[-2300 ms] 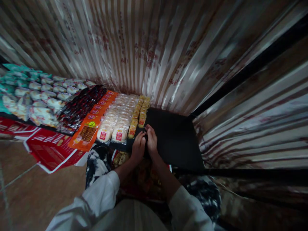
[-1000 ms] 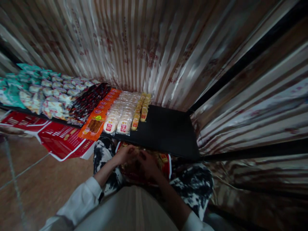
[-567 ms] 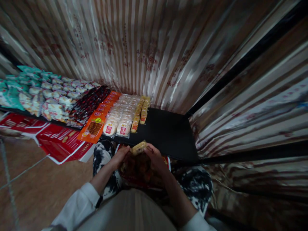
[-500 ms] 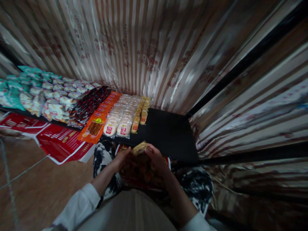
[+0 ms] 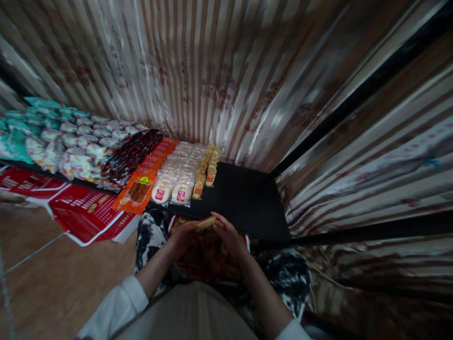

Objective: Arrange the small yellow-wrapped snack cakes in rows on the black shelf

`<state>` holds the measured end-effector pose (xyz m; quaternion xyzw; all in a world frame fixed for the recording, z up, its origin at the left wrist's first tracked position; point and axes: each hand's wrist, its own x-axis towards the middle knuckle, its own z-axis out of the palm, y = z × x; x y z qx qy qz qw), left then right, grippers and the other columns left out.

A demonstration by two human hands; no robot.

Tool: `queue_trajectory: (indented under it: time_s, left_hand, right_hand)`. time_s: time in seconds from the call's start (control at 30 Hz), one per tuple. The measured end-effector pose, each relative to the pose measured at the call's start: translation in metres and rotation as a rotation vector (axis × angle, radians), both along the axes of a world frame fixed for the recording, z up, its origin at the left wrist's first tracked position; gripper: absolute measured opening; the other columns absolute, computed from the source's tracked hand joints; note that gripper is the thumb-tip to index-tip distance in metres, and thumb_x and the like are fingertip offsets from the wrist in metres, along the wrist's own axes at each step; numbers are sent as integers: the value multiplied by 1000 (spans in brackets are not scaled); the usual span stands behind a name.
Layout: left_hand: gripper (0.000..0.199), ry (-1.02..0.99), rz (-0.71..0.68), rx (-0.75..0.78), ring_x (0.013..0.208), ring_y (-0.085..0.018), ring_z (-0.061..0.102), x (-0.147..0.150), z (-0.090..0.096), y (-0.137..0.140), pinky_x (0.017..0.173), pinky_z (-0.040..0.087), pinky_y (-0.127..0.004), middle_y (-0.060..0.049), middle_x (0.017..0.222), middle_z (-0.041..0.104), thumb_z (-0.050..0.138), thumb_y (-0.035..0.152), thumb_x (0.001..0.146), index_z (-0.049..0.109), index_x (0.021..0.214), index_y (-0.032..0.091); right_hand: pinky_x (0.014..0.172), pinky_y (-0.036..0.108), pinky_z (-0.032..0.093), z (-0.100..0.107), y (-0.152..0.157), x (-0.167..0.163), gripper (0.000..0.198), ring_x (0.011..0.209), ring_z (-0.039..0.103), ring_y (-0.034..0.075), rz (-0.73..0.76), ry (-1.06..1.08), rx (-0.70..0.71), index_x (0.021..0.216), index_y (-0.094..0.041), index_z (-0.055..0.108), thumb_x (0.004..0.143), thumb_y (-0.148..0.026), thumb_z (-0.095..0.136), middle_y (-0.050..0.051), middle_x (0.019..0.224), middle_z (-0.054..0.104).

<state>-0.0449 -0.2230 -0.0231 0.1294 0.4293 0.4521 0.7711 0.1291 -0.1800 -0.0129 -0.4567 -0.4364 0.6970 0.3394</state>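
Note:
Between my hands is a small yellow wrapped snack (image 5: 205, 223), held by its two ends above an open bag. My left hand (image 5: 184, 236) grips its left end, and my right hand (image 5: 227, 234) pinches the right end. Below them, the bag of snacks (image 5: 212, 257) rests between my knees, its contents dark and hard to make out. Just ahead, two rows of yellow wrapped snacks (image 5: 205, 170) stand on the black shelf (image 5: 247, 198). Left of these are rows of round white wrapped crackers (image 5: 181, 193).
Farther left on the shelf lie an orange snack packet (image 5: 136, 189), dark red packets (image 5: 130, 156), white packets (image 5: 79, 160) and green packets (image 5: 17, 137). Red printed bags (image 5: 92, 212) sit below the shelf's edge. Striped sheeting (image 5: 198, 71) hangs behind, with a black bar (image 5: 354, 94) at right.
The yellow snack has been turned so that a narrower side shows. My left hand has shifted right and lower around its end. My view has moved slightly.

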Motion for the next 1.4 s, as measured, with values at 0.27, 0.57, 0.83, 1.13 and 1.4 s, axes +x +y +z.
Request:
queue_trajectory:
  time_s: [0.27, 0.57, 0.83, 1.13, 1.4]
  left_hand:
    - [37, 109, 67, 84, 68, -11, 59, 2, 2, 2, 61, 40, -21, -3, 84, 68, 72, 24, 62, 60, 96, 14]
    - [44, 278, 58, 226, 81, -17, 62, -1, 11, 6, 72, 45, -26, -4, 91, 68, 68, 22, 60, 57, 102, 15]
    - [35, 1005, -190, 676, 94, -17, 59, 0, 29, 22, 88, 43, -29, -3, 96, 67, 46, 10, 68, 66, 94, 20]
    - [52, 1161, -122, 713, 90, -16, 57, 14, 46, 39, 86, 46, -32, -9, 114, 58, 44, 12, 72, 51, 123, 17]
    - [31, 1062, 184, 653, 111, -23, 51, 35, 41, 43, 100, 38, -37, -9, 121, 54, 51, 20, 75, 63, 104, 20]
  right_hand:
    - [67, 25, 46, 8, -2, -4, 51, 77, 62, 16, -77, 109, -104, 110, -24, 62, 60, -29, 73, 1, 91, 70]
    - [80, 32, 46, 5, 2, 4, 37, 95, 62, 23, -88, 92, -92, 93, -19, 70, 64, -40, 69, 8, 102, 69]
    - [65, 28, 48, 3, 5, 2, 32, 69, 60, 16, 88, -181, 171, 84, -23, 70, 57, -40, 75, 0, 76, 68]
    - [71, 32, 51, -2, 20, 1, 39, 73, 63, 18, -41, -183, 266, 90, -19, 68, 61, -45, 72, 5, 85, 70]
    - [82, 39, 49, -6, 54, -17, 35, 80, 64, 22, -337, -132, 253, 84, -21, 66, 58, -43, 72, 5, 84, 70]
